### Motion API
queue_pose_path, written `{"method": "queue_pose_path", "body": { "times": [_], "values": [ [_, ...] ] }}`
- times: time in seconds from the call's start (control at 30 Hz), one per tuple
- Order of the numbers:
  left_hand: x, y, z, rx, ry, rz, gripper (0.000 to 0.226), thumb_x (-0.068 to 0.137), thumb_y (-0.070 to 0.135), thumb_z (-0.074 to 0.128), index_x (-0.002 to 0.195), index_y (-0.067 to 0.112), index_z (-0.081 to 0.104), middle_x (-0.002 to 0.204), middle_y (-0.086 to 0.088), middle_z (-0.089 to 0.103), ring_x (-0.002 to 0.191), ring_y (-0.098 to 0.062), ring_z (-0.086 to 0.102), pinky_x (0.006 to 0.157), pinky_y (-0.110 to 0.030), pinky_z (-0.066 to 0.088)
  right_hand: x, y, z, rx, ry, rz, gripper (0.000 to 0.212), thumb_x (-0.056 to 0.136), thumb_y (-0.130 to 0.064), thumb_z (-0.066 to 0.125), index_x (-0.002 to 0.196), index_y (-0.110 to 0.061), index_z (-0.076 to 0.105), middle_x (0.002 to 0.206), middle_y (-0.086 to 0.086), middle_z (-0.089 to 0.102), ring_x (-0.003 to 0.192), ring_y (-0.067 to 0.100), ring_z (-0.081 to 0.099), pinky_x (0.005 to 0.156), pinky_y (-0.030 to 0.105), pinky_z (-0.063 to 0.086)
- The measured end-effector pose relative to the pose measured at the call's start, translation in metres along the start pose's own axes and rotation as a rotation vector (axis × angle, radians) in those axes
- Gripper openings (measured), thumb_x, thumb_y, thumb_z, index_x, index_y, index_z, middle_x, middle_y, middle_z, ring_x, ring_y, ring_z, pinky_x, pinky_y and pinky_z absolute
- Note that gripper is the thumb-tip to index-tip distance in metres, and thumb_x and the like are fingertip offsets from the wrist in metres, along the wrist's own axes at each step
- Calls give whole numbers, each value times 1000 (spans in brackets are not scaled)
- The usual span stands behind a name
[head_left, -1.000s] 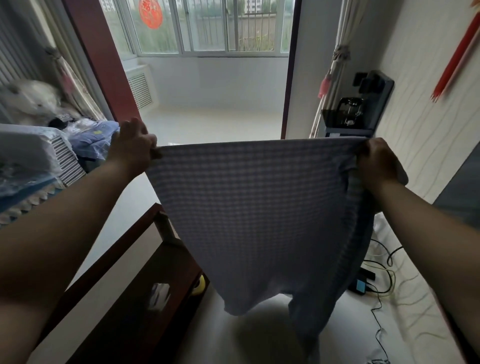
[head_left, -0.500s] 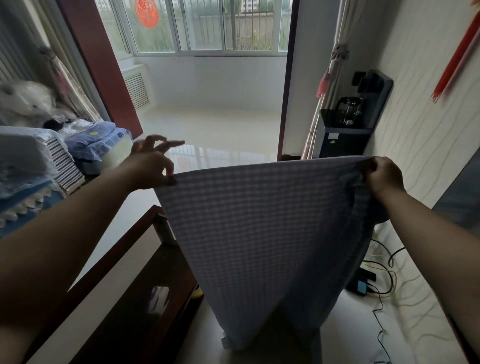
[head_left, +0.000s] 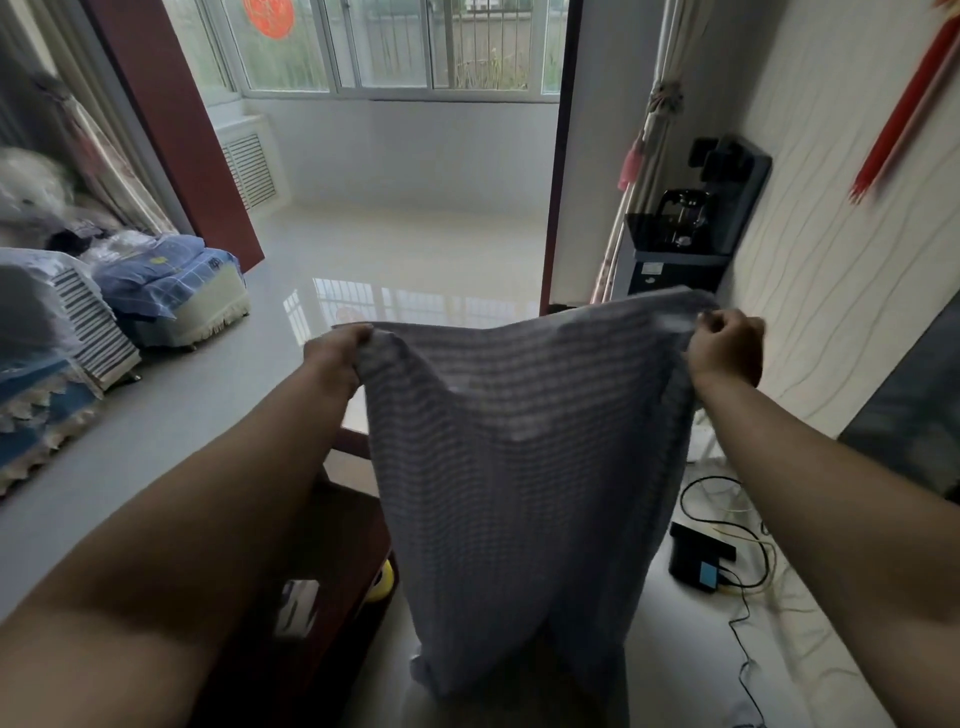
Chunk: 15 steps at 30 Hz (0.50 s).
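A grey-blue checked cloth (head_left: 514, 467) hangs in front of me, held up by its top edge. My left hand (head_left: 337, 358) grips the cloth's top left corner, fingers curled over the edge. My right hand (head_left: 727, 348) grips the top right corner in a fist. The top edge sags a little between my hands. The cloth narrows downward and its lower end hangs just above the floor, partly folded on itself.
A dark wooden table (head_left: 306, 597) stands low at my left, under the cloth's left side. A black water dispenser with a kettle (head_left: 685, 228) stands by the right wall. Cables and a black box (head_left: 701, 561) lie on the floor at right. Bedding-covered furniture (head_left: 171, 291) lines the left.
Both hands have dropped lower and come closer together, so the cloth's top edge now sags. My left hand, which had fingers spread half a second ago, has closed on the corner again.
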<state>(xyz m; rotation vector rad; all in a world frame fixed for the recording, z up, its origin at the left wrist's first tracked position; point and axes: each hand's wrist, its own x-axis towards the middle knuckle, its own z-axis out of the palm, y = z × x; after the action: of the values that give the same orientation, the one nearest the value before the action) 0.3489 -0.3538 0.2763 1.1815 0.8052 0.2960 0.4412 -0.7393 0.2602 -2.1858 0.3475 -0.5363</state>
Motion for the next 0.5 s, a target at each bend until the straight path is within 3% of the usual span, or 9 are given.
{"method": "queue_pose_path", "body": {
  "times": [0.07,0.17,0.27,0.33,0.43,0.5],
  "values": [
    [-14,1,32,-61,-51,32,14,76,5,74,87,2,65,77,-11,67,62,-20,65,44,-24,53,-18,-14,11,36,-4,-111,25,96,-31,42,94,-12,58,104,15,60,93,31,58,76,34,42],
    [-39,2,67,-99,-128,101,15,68,2,75,81,0,67,79,-15,69,70,-26,68,61,-31,57,-48,-33,23,117,10,-312,22,96,-23,47,91,-5,59,95,16,63,87,30,58,70,30,40],
    [-55,8,78,-118,-80,163,8,68,5,74,72,5,67,81,-13,68,80,-28,67,78,-38,56,-76,-50,23,164,15,-427,19,95,-21,50,88,-6,58,87,9,59,78,24,56,68,35,46],
    [-60,8,76,-108,-49,202,8,74,12,74,76,7,68,87,-11,69,88,-27,68,85,-40,55,-88,-60,20,170,-6,-495,16,93,-21,53,86,-8,58,85,3,55,78,20,54,69,36,48],
    [-86,-9,79,28,-189,240,27,80,23,72,100,4,68,100,-14,70,93,-29,67,85,-41,56,-106,-75,25,296,-166,-466,9,92,-19,55,87,-14,60,84,3,61,78,22,61,72,40,53],
    [-107,-28,85,121,-311,247,26,84,26,69,98,4,68,97,-15,69,90,-28,67,82,-43,56,-119,-83,32,365,-236,-388,10,92,-22,56,87,-15,62,80,1,64,77,22,63,73,41,54]
  ]
}}
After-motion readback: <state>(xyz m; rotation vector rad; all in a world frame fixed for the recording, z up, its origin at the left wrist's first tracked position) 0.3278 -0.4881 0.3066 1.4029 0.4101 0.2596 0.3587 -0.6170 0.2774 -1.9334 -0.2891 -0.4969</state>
